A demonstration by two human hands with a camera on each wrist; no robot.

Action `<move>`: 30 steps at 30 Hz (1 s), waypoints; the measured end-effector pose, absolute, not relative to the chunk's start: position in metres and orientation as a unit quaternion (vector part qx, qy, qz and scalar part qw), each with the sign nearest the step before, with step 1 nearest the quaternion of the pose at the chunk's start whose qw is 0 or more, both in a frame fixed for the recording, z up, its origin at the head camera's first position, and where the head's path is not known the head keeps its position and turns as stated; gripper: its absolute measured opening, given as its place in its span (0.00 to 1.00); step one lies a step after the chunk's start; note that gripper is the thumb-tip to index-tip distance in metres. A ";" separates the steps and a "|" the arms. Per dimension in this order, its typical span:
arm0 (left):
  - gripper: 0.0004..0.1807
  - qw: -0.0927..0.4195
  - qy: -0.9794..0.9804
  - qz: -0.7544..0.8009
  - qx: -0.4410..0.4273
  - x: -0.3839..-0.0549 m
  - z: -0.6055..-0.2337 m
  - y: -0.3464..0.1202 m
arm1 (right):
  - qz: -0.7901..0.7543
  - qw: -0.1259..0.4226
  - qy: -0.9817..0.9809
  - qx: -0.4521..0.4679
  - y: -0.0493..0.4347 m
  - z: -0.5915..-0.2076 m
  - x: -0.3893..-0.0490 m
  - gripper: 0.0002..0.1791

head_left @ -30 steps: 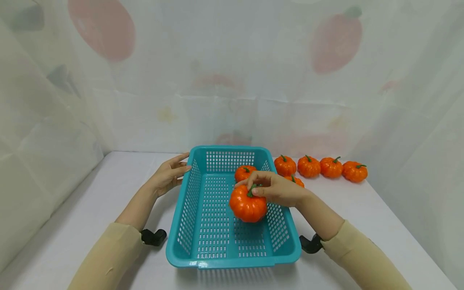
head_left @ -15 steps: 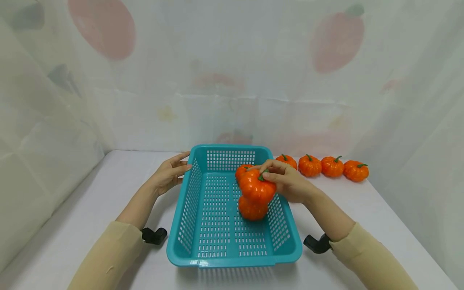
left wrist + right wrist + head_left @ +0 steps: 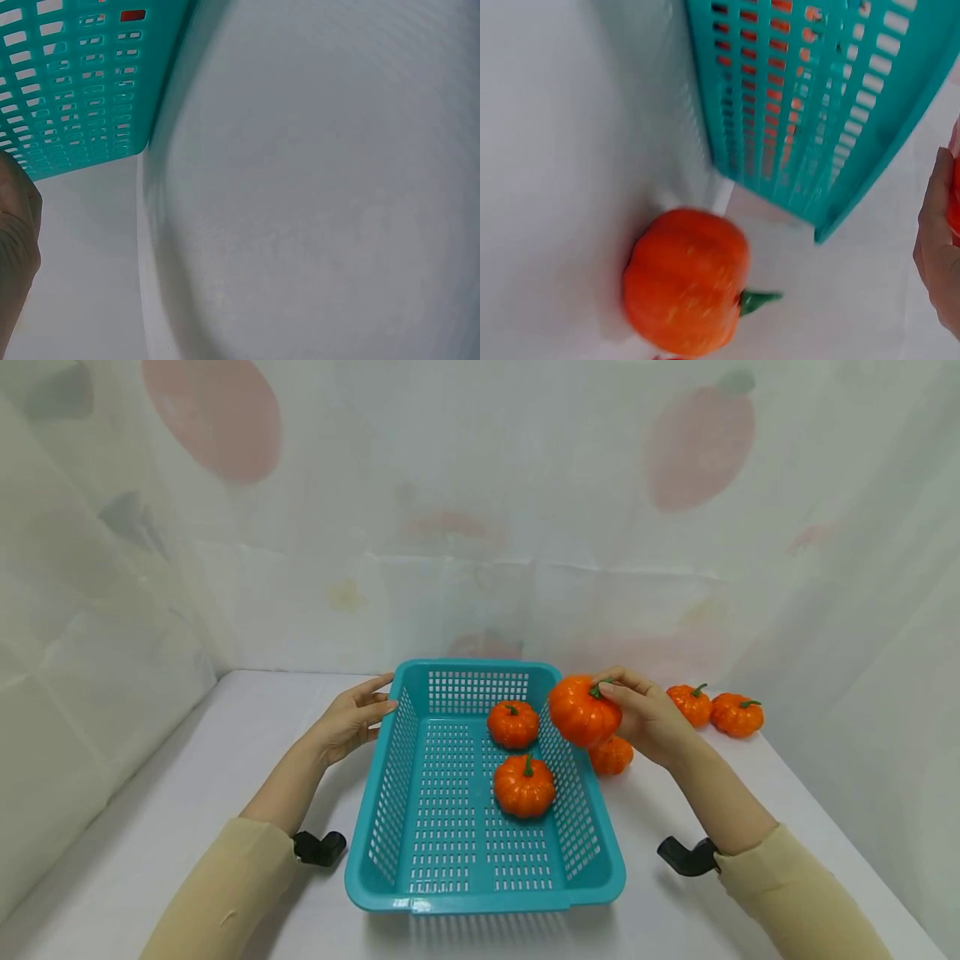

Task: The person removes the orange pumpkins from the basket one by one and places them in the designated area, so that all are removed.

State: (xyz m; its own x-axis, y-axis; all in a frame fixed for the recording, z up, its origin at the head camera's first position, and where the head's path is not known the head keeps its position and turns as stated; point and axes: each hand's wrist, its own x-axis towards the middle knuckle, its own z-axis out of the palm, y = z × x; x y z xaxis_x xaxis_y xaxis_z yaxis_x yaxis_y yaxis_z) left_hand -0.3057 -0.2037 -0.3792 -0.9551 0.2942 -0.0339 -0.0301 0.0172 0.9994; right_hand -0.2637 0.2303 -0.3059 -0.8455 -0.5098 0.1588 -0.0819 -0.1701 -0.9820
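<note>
My right hand [image 3: 645, 710] pinches a small orange pumpkin [image 3: 583, 712] by its green stem, raised over the right rim of the turquoise basket [image 3: 483, 906]. In the right wrist view the right hand [image 3: 939, 240] shows at the right edge. Inside the basket two more pumpkins sit on the right side, a rear pumpkin [image 3: 513, 725] and a front pumpkin [image 3: 523, 787]. My left hand [image 3: 348, 722] touches the basket's left rim near the back, its fingers extended. A loose pumpkin [image 3: 686, 281] lies just outside the basket's right wall.
On the white table [image 3: 172, 777], two pumpkins [image 3: 737, 715] stand in a row at the back right. The held pumpkin and right hand cover the part of that row nearer the basket. A white printed curtain [image 3: 480, 527] hangs behind and along both sides.
My right hand has carried the held pumpkin up, right and back, from above the basket's inside to its right rim. The front pumpkin in the basket has come into view. The left hand stays put.
</note>
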 end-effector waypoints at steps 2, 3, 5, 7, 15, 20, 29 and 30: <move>0.40 0.116 0.704 0.694 0.093 -0.306 -0.379 -0.204 | -0.734 0.137 0.627 -0.223 0.237 -0.307 -0.267 0.15; 0.40 0.115 0.705 0.694 0.093 -0.305 -0.379 -0.204 | -0.736 0.131 0.628 -0.216 0.239 -0.308 -0.269 0.14; 0.40 0.113 0.705 0.693 0.093 -0.305 -0.379 -0.204 | -0.741 0.124 0.628 -0.204 0.246 -0.311 -0.273 0.14; 0.40 0.113 0.706 0.693 0.096 -0.305 -0.379 -0.204 | -0.744 0.120 0.627 -0.197 0.252 -0.315 -0.276 0.15; 0.40 0.111 0.713 0.685 0.097 -0.305 -0.381 -0.204 | -0.769 0.105 0.613 -0.146 0.285 -0.325 -0.286 0.15; 0.40 0.112 0.711 0.687 0.097 -0.306 -0.380 -0.203 | -0.771 0.097 0.621 -0.102 0.304 -0.333 -0.290 0.12; 0.39 0.112 0.712 0.686 0.096 -0.306 -0.379 -0.202 | -0.751 0.099 0.652 -0.041 0.326 -0.341 -0.288 0.08; 0.39 0.112 0.712 0.687 0.096 -0.306 -0.379 -0.202 | -0.749 0.102 0.654 -0.033 0.328 -0.342 -0.288 0.07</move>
State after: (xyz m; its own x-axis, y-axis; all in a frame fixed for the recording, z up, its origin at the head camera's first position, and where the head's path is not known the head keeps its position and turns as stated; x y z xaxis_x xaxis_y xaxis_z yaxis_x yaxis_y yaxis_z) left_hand -0.3061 -0.2024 -0.3794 -0.9564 0.2909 -0.0276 -0.0171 0.0389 0.9991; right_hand -0.2877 0.3275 -0.3423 -0.9772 -0.1955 -0.0830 0.1086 -0.1240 -0.9863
